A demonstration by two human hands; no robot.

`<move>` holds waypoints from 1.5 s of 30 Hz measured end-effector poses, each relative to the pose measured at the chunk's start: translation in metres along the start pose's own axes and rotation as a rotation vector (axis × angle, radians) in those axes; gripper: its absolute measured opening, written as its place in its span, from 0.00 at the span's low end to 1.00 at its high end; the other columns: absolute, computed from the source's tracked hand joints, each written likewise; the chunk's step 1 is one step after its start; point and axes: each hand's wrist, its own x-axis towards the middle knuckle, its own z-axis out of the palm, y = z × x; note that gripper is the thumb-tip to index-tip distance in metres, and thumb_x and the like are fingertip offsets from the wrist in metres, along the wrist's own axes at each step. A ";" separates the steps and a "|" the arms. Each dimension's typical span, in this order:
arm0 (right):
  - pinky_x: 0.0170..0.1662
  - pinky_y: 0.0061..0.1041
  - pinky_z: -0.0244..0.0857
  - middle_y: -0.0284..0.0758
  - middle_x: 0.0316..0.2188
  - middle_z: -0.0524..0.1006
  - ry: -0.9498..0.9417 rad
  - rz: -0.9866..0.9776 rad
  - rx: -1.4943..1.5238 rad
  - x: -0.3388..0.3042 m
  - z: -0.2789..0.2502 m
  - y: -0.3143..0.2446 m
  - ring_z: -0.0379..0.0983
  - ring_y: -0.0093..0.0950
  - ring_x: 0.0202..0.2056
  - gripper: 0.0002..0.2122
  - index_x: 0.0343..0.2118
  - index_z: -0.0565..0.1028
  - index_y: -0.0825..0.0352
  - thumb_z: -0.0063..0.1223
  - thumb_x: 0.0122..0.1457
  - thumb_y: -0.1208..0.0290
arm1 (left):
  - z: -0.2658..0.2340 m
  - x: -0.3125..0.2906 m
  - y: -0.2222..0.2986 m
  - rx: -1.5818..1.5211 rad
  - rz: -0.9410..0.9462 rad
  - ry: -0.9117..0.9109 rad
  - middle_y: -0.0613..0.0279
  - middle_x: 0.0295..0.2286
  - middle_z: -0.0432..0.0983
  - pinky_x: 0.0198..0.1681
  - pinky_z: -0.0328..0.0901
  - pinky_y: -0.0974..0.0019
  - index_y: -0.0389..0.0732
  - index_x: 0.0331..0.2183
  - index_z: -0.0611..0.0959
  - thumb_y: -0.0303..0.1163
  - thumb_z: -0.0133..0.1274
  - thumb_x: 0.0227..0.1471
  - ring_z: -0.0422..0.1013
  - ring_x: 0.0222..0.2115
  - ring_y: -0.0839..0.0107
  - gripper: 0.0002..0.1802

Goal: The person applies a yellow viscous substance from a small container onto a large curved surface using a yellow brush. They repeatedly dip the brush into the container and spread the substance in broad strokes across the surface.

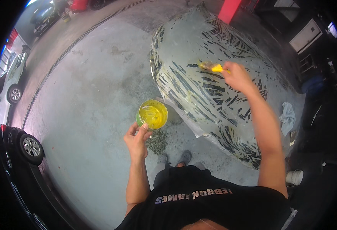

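My left hand [138, 135] grips a round tub [153, 114] from below and the side. The tub's inside is yellow, and a wet, glossy substance coats it. In my right hand [238, 76] is a paintbrush with a yellow handle [217, 68]; its bristles are blurred and look light brown with some yellow. The bristles are over or on a large curved panel [168, 57], shaped like a car's hood. Pale grey patches cover the panel, broken by many dark, jagged streaks. Whether the bristles touch it I cannot tell.
A light blue cloth [287, 116] lies on the panel's right part. Dark flakes [157, 142] are scattered on the grey floor before my feet. A white bucket [294, 177] stands at the lower right. Cars, one black [17, 172] and one silver [11, 82], stand along the left.
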 end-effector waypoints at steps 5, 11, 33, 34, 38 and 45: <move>0.45 0.46 0.73 0.51 0.36 0.83 0.055 0.049 -0.032 0.031 0.044 0.006 0.81 0.50 0.41 0.13 0.48 0.79 0.67 0.55 0.63 0.69 | 0.002 -0.001 -0.002 0.006 -0.007 -0.005 0.56 0.36 0.79 0.37 0.79 0.64 0.23 0.50 0.79 0.29 0.66 0.56 0.81 0.35 0.65 0.25; 0.41 0.43 0.73 0.49 0.32 0.83 -0.090 0.136 -0.084 -0.020 -0.008 0.030 0.82 0.46 0.37 0.13 0.49 0.79 0.65 0.55 0.62 0.71 | -0.010 0.000 -0.004 -0.023 0.001 0.024 0.56 0.36 0.79 0.37 0.79 0.63 0.23 0.49 0.80 0.29 0.65 0.56 0.81 0.35 0.64 0.24; 0.39 0.50 0.71 0.52 0.29 0.82 0.138 0.053 -0.105 -0.049 0.022 0.040 0.80 0.54 0.34 0.09 0.44 0.77 0.67 0.53 0.64 0.71 | 0.029 0.012 0.007 -0.023 -0.009 -0.118 0.54 0.37 0.79 0.40 0.79 0.60 0.22 0.50 0.78 0.30 0.66 0.57 0.82 0.37 0.62 0.26; 0.39 0.51 0.71 0.52 0.28 0.81 0.114 0.049 -0.122 -0.063 0.034 0.033 0.80 0.54 0.34 0.09 0.45 0.77 0.67 0.53 0.64 0.71 | 0.029 0.011 0.008 -0.022 -0.012 -0.119 0.54 0.37 0.79 0.41 0.79 0.60 0.22 0.50 0.78 0.29 0.66 0.57 0.82 0.37 0.62 0.26; 0.37 0.52 0.71 0.52 0.26 0.81 -0.084 -0.013 -0.067 -0.132 0.034 0.000 0.79 0.55 0.31 0.10 0.46 0.76 0.68 0.52 0.64 0.70 | 0.019 0.010 0.009 -0.028 -0.008 -0.102 0.53 0.37 0.80 0.40 0.79 0.60 0.22 0.50 0.79 0.29 0.66 0.56 0.82 0.37 0.62 0.25; 0.38 0.49 0.70 0.51 0.29 0.81 0.151 -0.127 0.019 -0.083 0.076 -0.019 0.78 0.55 0.33 0.09 0.43 0.76 0.67 0.54 0.65 0.67 | 0.033 0.010 0.005 -0.001 -0.022 -0.166 0.53 0.38 0.81 0.39 0.79 0.62 0.23 0.50 0.79 0.30 0.66 0.56 0.81 0.37 0.64 0.26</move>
